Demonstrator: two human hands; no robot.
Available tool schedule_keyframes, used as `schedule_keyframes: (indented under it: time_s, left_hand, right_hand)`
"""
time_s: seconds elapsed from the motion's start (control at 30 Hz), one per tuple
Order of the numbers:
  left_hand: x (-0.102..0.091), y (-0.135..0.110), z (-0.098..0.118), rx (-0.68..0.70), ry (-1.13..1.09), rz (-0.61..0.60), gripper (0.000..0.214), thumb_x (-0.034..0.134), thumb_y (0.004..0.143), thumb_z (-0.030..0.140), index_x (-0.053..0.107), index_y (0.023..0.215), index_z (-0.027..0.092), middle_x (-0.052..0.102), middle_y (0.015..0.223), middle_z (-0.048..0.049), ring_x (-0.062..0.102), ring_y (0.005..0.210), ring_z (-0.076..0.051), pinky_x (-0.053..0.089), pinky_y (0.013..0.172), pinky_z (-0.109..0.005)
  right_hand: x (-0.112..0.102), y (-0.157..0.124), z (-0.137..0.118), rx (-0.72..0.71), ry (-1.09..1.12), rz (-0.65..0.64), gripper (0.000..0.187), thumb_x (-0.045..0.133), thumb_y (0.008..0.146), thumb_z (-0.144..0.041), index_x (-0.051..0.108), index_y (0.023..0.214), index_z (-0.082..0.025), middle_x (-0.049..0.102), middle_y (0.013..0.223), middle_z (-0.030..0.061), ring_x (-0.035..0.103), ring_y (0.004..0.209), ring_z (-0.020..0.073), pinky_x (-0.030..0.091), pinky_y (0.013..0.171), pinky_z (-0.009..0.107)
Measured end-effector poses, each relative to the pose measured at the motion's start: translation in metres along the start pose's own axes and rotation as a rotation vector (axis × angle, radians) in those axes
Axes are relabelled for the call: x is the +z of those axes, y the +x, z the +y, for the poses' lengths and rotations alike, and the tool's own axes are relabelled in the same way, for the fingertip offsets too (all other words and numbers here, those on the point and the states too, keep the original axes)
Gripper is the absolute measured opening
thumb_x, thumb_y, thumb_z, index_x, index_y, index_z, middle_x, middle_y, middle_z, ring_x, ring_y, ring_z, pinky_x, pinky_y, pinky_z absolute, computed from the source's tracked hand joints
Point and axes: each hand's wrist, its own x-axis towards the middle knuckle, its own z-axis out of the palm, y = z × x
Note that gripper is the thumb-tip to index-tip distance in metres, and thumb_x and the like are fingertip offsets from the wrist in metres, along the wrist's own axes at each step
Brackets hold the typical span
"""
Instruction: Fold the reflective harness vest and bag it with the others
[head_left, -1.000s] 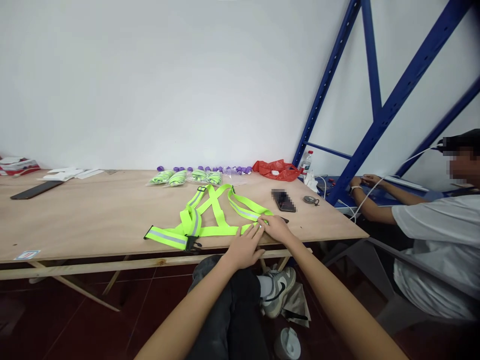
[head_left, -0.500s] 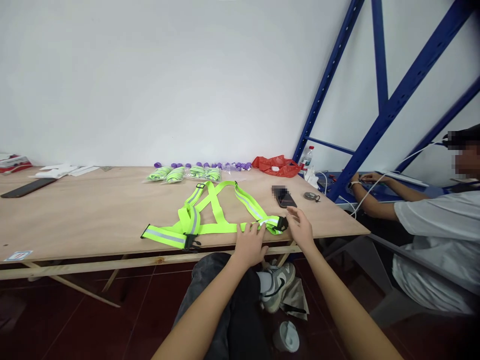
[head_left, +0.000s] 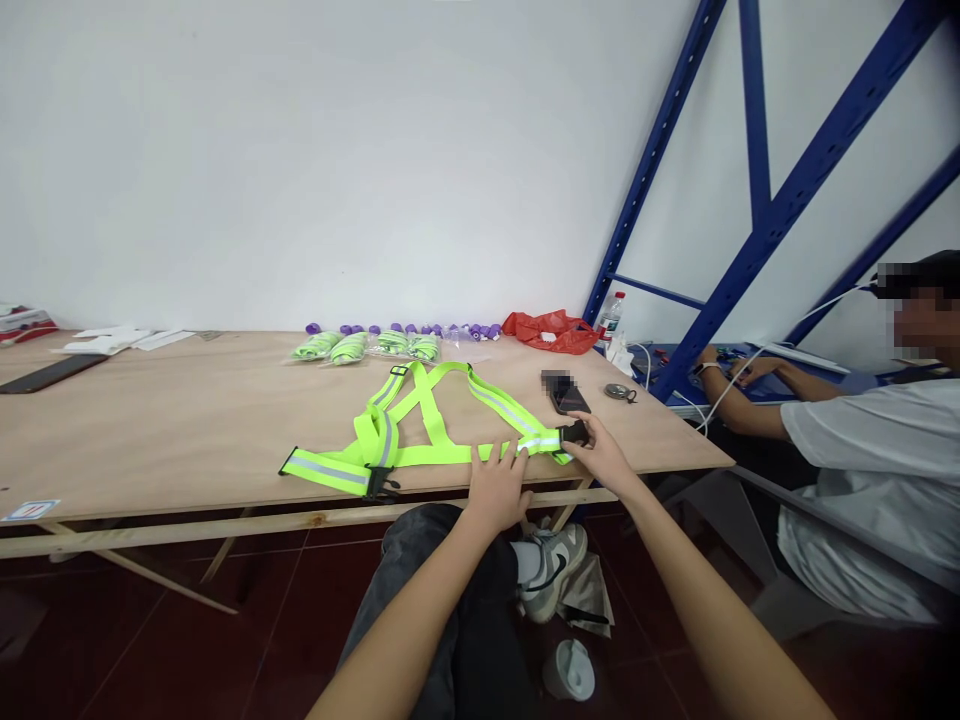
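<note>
A neon-yellow reflective vest made of elastic straps with grey stripes lies spread near the table's front edge. My left hand rests on its lower strap, fingers spread and laid over the band. At the right end, my right hand pinches the black buckle between thumb and fingers; the fingers partly cover it. Another black buckle, with prongs showing, lies at the left by a folded strap end. A black slider sits on the upper left strap.
Several bagged yellow vests lie behind, before a row of purple rolls. A red plastic bag, phone and round metal object are to the right. Beyond the blue rack post, another person works at a blue table.
My right hand has closed on the buckle, and the strap end there now lies straighter and flatter. My left hand has stayed on the lower strap.
</note>
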Motion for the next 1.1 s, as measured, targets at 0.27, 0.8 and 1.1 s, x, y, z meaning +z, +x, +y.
schedule_keyframes:
  time_s: [0.27,0.8,1.1]
  left_hand:
    - [0.001,0.000,-0.001,-0.010,-0.015,0.005,0.063,0.057,0.092,0.043,0.040,0.150,0.026,0.039,0.161,-0.0100,0.034,0.147,-0.035,0.021,0.117,-0.072]
    - [-0.003,0.000,0.000,-0.012,-0.028,0.003,0.061,0.056,0.092,0.042,0.041,0.149,0.025,0.042,0.159,-0.0100,0.036,0.145,-0.035,0.021,0.118,-0.070]
    - [-0.003,0.002,0.001,-0.017,-0.043,-0.022,0.067,0.057,0.092,0.043,0.037,0.153,0.023,0.038,0.161,-0.0117,0.033,0.147,-0.036,0.019,0.118,-0.072]
  right_hand:
    - [-0.025,0.034,-0.037,-0.179,-0.401,0.003,0.067,0.060,0.075,-0.019,0.050,0.141,-0.023,0.064,0.133,0.0123,0.069,0.091,0.0245,0.056,0.084,0.040]
    - [-0.038,0.068,-0.093,-0.466,-0.710,-0.007,0.031,0.046,0.071,0.000,0.064,0.083,-0.023,0.066,0.097,0.0069,0.059,0.095,0.0248,0.047,0.075,0.035]
    - [0.001,0.064,-0.118,-0.732,-0.947,-0.379,0.031,0.053,0.079,0.000,0.068,0.096,-0.020,0.066,0.122,0.0125,0.059,0.111,0.0277,0.047,0.091,0.041]
